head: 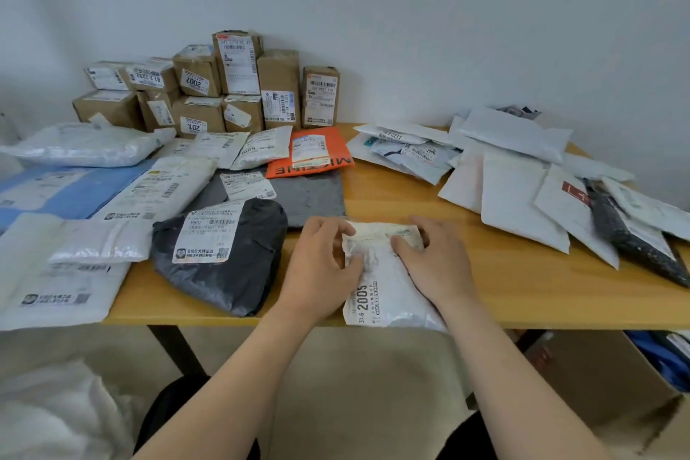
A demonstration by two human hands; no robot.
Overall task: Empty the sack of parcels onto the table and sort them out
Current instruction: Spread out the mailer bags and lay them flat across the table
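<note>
Both on it: the left grip (321, 265) and the right grip (437, 261) pinch the crumpled top of the white parcel (384, 291), which lies between them at the tabletop's (504, 291) near edge. A black parcel (224, 265) sits just left of the left grip. White mailers (515, 198) are spread beyond the right grip.

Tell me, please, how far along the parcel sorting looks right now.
Done: cardboard boxes stacked by the wall, labelled bags spread on the left, white mailers piled on the right. In hand: the left hand and right hand hold a white parcel at the front of the table. Left: placing that parcel; whether the sack holds more isn't visible.
</note>
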